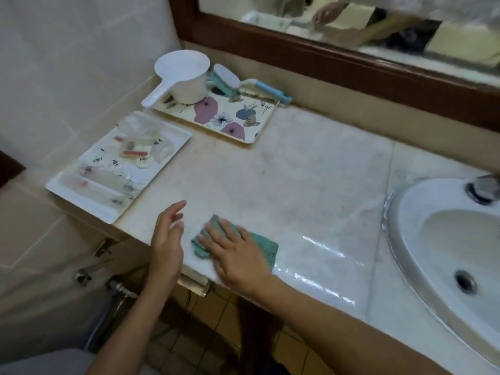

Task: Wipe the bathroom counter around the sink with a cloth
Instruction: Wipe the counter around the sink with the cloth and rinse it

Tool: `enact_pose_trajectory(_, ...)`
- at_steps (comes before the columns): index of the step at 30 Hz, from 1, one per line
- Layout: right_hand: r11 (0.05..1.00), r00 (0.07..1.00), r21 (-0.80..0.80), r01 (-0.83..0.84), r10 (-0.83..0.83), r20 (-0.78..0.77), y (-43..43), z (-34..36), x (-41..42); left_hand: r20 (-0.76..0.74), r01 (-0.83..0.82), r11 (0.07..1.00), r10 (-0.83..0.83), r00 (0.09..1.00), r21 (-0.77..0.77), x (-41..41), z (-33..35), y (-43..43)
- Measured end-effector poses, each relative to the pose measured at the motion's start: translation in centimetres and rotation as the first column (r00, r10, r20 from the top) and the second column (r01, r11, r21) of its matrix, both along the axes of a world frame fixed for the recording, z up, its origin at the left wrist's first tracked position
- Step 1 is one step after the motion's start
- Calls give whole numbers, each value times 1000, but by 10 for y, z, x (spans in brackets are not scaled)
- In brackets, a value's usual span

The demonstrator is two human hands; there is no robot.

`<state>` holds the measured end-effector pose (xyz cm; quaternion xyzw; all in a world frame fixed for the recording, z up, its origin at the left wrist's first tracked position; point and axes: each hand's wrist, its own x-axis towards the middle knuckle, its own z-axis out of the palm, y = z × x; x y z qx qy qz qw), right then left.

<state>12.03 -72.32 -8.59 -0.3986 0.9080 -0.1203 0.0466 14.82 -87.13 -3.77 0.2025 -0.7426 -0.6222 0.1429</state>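
A teal cloth (266, 246) lies bunched on the pale marble counter (297, 180) near its front edge. My right hand (235, 250) presses flat on the cloth with straight fingers pointing up-left. My left hand (167, 239) hovers just left of the cloth at the counter's front edge, fingers relaxed, holding nothing. The white sink (422, 212) is set into the counter at the right. A wet shiny streak runs on the counter from the cloth toward the sink.
A white tray (81, 201) of small wrapped toiletries sits at the counter's left end. Behind it a floral tray (230, 117) carries a white scoop (184, 77) and a teal brush (227, 79). A wood-framed mirror (338, 58) hangs above. The tap (485, 188) is at the far right.
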Motion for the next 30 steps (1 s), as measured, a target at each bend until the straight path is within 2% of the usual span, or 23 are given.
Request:
enact_pose_trajectory(2, 985, 981, -65, -160, 166, 100, 7, -3, 21, -27, 10, 1000, -10, 1000, -9, 15, -7, 1)
enact_pose_trajectory(4, 976, 950, -181, -119, 165, 266, 22, 6, 34, -34, 43, 999, -44, 998, -28, 22, -13, 5)
enact_pose_trajectory(5, 975, 915, -221, 15, 76, 396, 34, 15, 39, -38, 93, 994, -95, 995, -60, 25, -12, 11)
enact_pose_trajectory(6, 937, 832, -267, 223, -40, 553, 50, 28, 45, -48, 174, 980, -180, 982, -100, 28, -8, 22)
enact_pose_trajectory(7, 835, 699, -311, 455, -118, 706, 65, 43, 47, -54, 266, 950, -278, 959, -163, 31, -2, 31)
enact_pose_trajectory(8, 686, 534, -309, 659, -138, 834, 81, 54, 46, -57, 354, 901, -379, 924, -250, 33, 4, 41)
enact_pose_trajectory(10, 420, 216, -182, 889, -35, 976, 116, 74, 41, -33, 527, 719, -604, 796, -453, 37, 18, 65)
enact_pose_trajectory(11, 338, 112, -122, 933, 48, 992, 136, 81, 39, 5, 582, 588, -701, 713, -561, 38, 24, 81)
enact_pose_trajectory(13, 257, -42, -16, 966, 218, 975, 170, 98, 43, 112, 584, 290, -825, 554, -758, 40, 35, 115)
enact_pose_trajectory(15, 256, -135, 31, 966, 399, 907, 198, 115, 50, 202, 502, 68, -863, 464, -862, 34, 46, 152)
enact_pose_trajectory(16, 255, -151, 31, 966, 466, 872, 214, 124, 53, 219, 466, 13, -871, 440, -884, 28, 52, 172)
enact_pose_trajectory(18, 290, -166, 4, 957, 537, 827, 247, 142, 60, 155, 437, 28, -913, 378, -899, 18, 58, 212)
enact_pose_trajectory(20, 379, -187, 6, 925, 442, 877, 280, 159, 63, 111, 388, 24, -940, 322, -921, 11, 62, 248)
enact_pose_trajectory(22, 491, -202, 49, 870, 265, 943, 319, 171, 68, 155, 293, -67, -945, 289, -954, 4, 66, 288)
enact_pose_trajectory(25, 649, -127, 133, 749, -56, 990, 375, 188, 73, 196, 153, -168, -961, 194, -974, -8, 80, 345)
enact_pose_trajectory(27, 678, -92, 134, 723, -98, 991, 415, 188, 72, 204, 81, -192, -962, 180, -978, -20, 97, 387)
enact_pose_trajectory(30, 662, -64, 62, 747, -21, 998, 468, 186, 58, 245, 51, -239, -954, 175, -970, -44, 127, 441)
